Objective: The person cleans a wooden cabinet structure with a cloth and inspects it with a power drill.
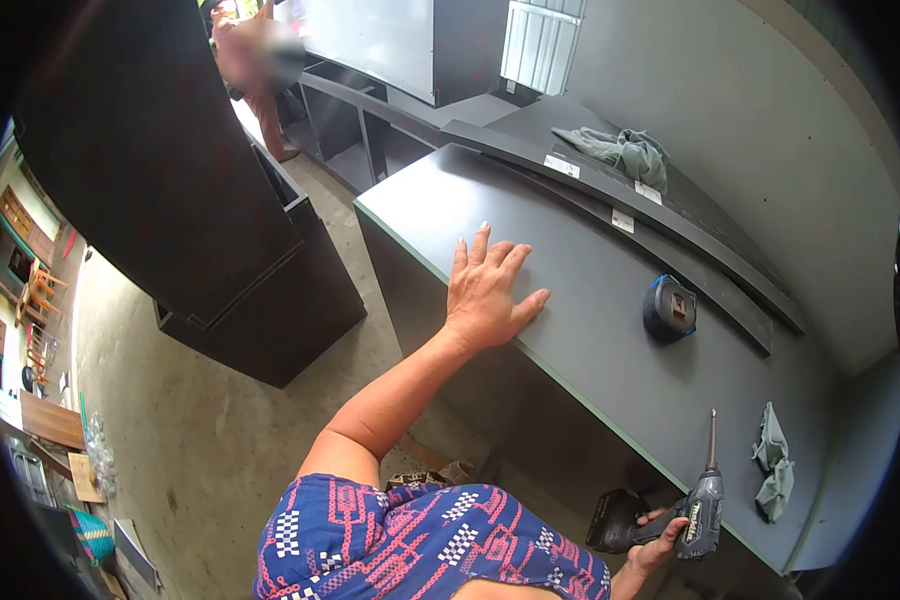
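My left hand (487,291) lies flat with spread fingers on the dark grey panel top (580,310), close to its front edge. Fingers of my right hand (657,545) wrap round the handle of a Makita cordless drill (705,515). Its long bit points away from me over the right part of the panel. A black tape measure (669,309) with blue trim rests on the surface between my hands. Right of the drill lies a crumpled grey-green cloth (773,462).
Long dark strips (670,222) with white labels lie along the back of the panel, a second cloth (620,152) on them. A tall dark cabinet (160,150) stands at left. Beyond it, another person (250,60) stands by open cabinet frames (340,125). Boards (55,420) lie at far left.
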Demonstrator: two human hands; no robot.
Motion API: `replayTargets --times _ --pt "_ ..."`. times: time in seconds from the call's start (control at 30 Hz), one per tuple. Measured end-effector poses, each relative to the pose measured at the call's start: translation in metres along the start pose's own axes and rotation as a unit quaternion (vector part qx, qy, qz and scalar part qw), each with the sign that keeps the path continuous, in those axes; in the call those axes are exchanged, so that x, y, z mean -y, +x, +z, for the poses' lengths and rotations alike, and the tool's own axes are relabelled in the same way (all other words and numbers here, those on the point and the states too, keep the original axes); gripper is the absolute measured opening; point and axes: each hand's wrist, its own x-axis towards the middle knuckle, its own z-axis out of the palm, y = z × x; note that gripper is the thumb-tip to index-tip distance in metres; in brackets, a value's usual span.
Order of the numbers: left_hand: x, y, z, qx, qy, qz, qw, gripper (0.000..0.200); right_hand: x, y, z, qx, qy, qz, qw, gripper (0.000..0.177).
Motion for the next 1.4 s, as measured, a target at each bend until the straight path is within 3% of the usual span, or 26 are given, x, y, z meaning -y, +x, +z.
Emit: replayTargets --times 0.23,0.4,0.47,0.5,0.57,0.67,0.87,0.9,0.93,1.17,1.4 --pt "-0.004 0.0 -0.003 0.0 0.028 -0.03 0.999 0.067 0.0 0.003 -0.009 0.051 0.004 0.009 0.999 0.061" --pt "-0.007 0.002 -0.003 -0.005 0.021 -0.04 0.999 0.063 -0.013 0.007 -0.023 0.084 0.106 0.109 0.985 0.068" --pt "-0.01 0.0 -0.001 -0.024 0.021 -0.04 0.999 0.058 -0.006 0.005 -0.019 0.1 0.111 0.109 0.983 0.068" --pt "-0.011 0.0 0.0 -0.02 0.016 -0.056 0.998 0.056 -0.007 0.009 -0.022 0.151 0.136 0.104 0.974 0.065" --pt "0.002 0.004 0.009 -0.028 0.04 -0.017 0.999 0.056 0.009 0.008 -0.022 0.187 0.111 0.082 0.973 0.064" --pt "0.006 0.007 0.013 -0.015 0.055 -0.005 0.998 0.059 0.018 0.004 -0.039 0.179 0.09 0.042 0.979 0.063" --pt "0.015 0.009 0.024 -0.015 0.086 -0.001 0.996 0.059 0.042 -0.008 -0.103 0.063 0.076 0.04 0.994 0.068" --pt "0.017 0.01 0.022 -0.011 0.089 -0.003 0.996 0.059 0.051 -0.011 -0.113 0.04 0.068 0.036 0.996 0.071" --pt "0.021 0.011 0.022 -0.004 0.101 0.01 0.995 0.059 0.053 -0.013 -0.125 0.017 0.041 0.022 0.999 0.091" --pt "0.029 0.015 0.032 -0.002 0.101 -0.004 0.995 0.059 0.055 -0.024 -0.187 -0.093 -0.019 -0.027 0.995 0.081" --pt "0.03 0.016 0.031 -0.001 0.103 -0.001 0.995 0.059 0.046 -0.029 -0.205 -0.114 -0.02 -0.015 0.993 0.077"
